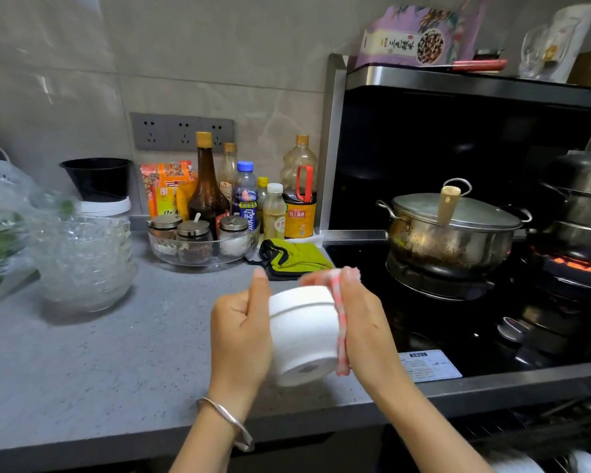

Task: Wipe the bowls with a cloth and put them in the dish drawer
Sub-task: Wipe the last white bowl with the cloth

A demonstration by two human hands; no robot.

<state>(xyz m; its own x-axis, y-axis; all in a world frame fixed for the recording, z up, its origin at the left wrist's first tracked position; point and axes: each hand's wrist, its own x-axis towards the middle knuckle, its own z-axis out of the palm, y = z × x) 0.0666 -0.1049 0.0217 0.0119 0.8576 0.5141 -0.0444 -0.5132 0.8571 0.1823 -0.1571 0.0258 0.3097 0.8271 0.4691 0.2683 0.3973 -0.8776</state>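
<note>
Grey speckled counter (99,363): fills the view from 9 o'clock to 6 o'clock; all work is done above its front edge.

Black stove (423,322): 3 o'clock, just beside the counter, with 1 burner glowing red at the far right.

Steel pot (451,237): lidded, on the stove at 2 o'clock.

Glass bowls (82,264): 1 stack, upright, 9 o'clock, well apart from the hands.

Wire rack (553,414): dark, below the counter edge at 5 o'clock; possibly the dish drawer, cannot tell.

White bowl (302,332): centre, held in the air on its side, base toward the camera, mouth facing away.

Left hand (241,336): fingers curled round the bowl's left wall, thumb up along the rim; it carries the weight.

Right hand (365,322): wrapped over a pink cloth (342,322), pressing it flat against the bowl's right wall.

Handling note: judged mid-wipe, outer wall. Best practice would be to turn the bowl with the left hand while the right keeps steady cloth pressure, cover rim, inside and base, and keep both over the counter, away from the lit burner.
</note>
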